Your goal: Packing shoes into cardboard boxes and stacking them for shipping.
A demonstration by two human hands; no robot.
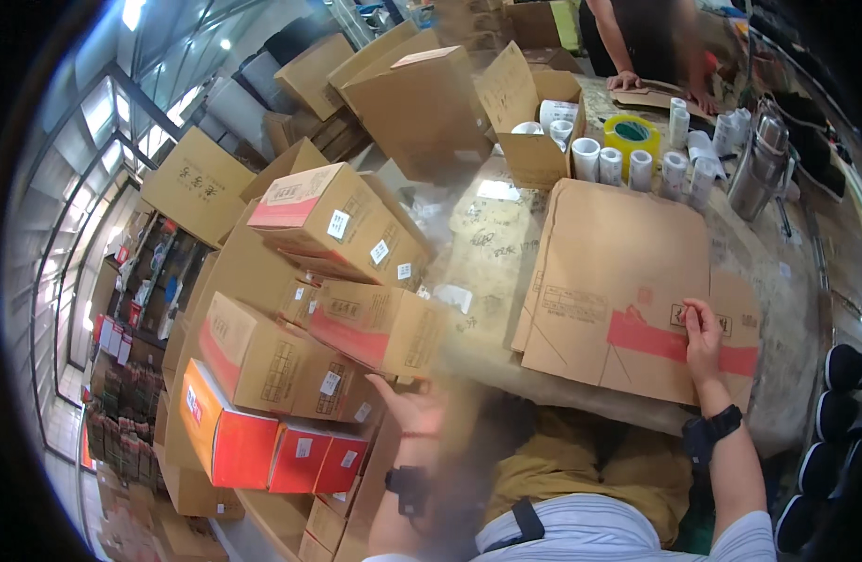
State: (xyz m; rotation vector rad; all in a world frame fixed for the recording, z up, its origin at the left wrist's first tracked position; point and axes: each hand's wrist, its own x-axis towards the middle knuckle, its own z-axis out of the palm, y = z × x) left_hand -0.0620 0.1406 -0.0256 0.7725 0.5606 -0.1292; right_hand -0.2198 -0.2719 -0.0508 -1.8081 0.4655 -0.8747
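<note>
A flattened brown carton (628,253), its panels printed with dark lettering and a broad red band, lies across the worktable (483,253) before you; at your left sits a boxed-up brown box (286,365), white labels on its side.

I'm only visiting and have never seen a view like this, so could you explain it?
There is no robot: these are a person's bare hands, seen from a fisheye camera worn on the head, which bends straight edges. The left hand is open beside stacked cartons. The right hand, fingers curled, is over flattened cardboard on the table. I can't tell whether either grips anything. Farther back stand white rolls, yellow tape and a metal flask.
</note>
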